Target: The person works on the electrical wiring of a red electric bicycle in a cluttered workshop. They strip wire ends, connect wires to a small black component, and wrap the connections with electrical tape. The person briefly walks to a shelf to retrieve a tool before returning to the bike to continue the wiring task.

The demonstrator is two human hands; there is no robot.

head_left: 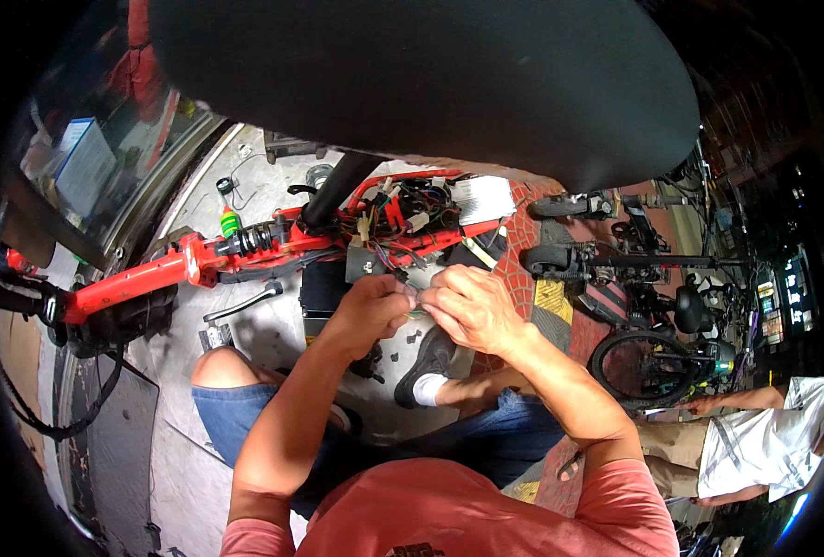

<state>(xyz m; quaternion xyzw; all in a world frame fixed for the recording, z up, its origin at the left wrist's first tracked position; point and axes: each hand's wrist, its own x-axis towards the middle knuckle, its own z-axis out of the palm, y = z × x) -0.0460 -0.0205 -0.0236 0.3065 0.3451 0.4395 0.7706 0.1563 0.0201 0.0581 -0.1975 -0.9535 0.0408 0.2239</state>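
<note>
My left hand (373,314) and my right hand (472,306) meet in front of a red bike frame (142,278). Both are closed, fingertips pinched together around thin wires (415,315), of which only a short greenish piece shows between them. Just beyond my hands, a tangled bundle of coloured wires (402,209) with pale connectors spills out of the open frame. A grey box-like part (361,264) sits beside my left hand, below the bundle. At the bundle's right end lies a white ribbed block (484,200). My fingers hide the wire ends.
A large black saddle (430,84) overhangs the work. A crank arm (249,304) and a black box (324,299) are under the frame; a green-handled tool (229,221) stands behind it. Parked scooters (560,260) and a person in a white shirt (755,446) are at right.
</note>
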